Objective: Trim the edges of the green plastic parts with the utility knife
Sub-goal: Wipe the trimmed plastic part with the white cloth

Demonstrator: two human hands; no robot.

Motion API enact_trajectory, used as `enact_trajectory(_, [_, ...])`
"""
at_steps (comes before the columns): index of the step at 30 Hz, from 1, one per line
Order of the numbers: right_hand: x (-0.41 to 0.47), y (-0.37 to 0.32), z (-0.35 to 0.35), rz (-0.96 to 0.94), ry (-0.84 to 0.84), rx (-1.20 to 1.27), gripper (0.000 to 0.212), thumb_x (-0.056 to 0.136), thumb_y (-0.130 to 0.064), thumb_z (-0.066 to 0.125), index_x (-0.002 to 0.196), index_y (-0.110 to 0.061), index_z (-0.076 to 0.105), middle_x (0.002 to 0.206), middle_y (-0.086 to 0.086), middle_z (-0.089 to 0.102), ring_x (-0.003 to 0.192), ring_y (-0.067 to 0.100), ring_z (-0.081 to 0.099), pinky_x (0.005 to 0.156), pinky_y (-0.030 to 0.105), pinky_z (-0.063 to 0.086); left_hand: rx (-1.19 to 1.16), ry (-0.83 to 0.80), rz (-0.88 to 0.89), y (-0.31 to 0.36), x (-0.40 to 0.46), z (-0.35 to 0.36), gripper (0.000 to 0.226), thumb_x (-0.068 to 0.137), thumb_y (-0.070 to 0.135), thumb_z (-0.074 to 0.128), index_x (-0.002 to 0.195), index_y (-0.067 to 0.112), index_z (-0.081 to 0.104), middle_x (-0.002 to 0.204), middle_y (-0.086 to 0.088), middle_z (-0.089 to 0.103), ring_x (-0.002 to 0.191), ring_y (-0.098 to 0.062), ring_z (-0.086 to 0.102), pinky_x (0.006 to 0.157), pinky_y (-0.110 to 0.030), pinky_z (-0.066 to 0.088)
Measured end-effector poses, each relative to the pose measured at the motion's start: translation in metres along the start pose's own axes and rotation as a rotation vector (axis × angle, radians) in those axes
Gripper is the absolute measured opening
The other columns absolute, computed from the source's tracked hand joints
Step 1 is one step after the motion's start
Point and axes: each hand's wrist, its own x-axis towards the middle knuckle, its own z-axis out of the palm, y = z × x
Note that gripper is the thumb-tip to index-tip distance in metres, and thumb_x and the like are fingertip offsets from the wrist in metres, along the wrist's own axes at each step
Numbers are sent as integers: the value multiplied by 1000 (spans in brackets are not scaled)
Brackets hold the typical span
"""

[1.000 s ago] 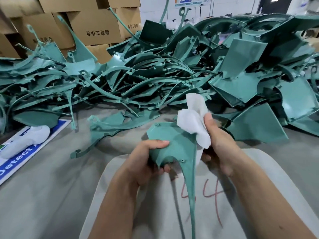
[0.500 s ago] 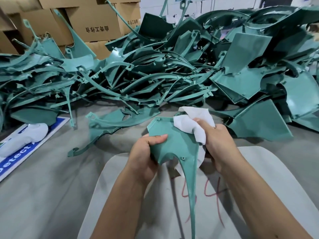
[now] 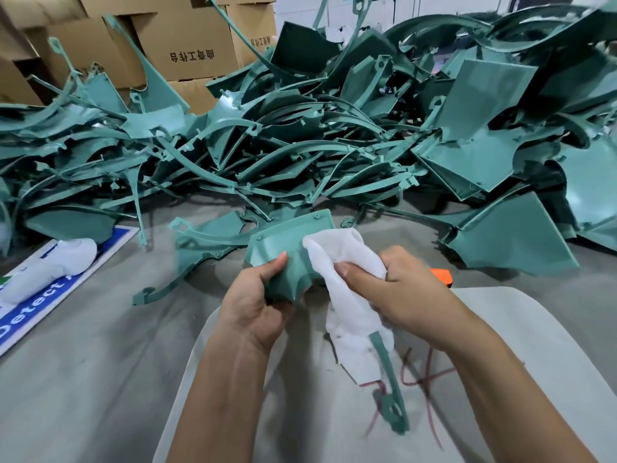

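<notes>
Here, left hand (image 3: 257,302) gripped the green moulded plastic part (image 3: 293,243); right hand (image 3: 394,289) pinched a crumpled white cloth (image 3: 347,262), best pressed flat beneath the fingertips.

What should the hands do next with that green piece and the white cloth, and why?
Probably drag the white cloth down the green part's thin arm. The right hand pinches the cloth against the part, the left hand grips it, and the cloth already drapes over the arm.

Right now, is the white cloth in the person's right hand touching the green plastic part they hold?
Touching. The head view shows the white cloth, gripped by the right hand, draped over the green plastic part held by the left hand.
</notes>
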Motion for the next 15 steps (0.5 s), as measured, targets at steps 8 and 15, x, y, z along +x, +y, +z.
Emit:
enact_trajectory(8, [-10, 16, -22, -158, -216, -211, 47, 100, -39, 67, 70, -9, 49, 56, -8, 38, 50, 8, 33, 47, 22, 27, -159, 60, 101, 15, 7, -9, 38, 99, 5, 58, 137, 5, 62, 129, -16, 69, 100, -34, 69, 86, -49, 55])
enact_trajectory(15, [-7, -6, 2, 31, 66, 246, 52, 96, -55, 66, 63, -17, 53, 59, -7, 52, 54, 11, 51, 53, 27, 41, -27, -140, -99, -13, -3, 6, 53, 77, 1, 62, 129, -5, 64, 119, -22, 72, 103, -34, 73, 85, -44, 61])
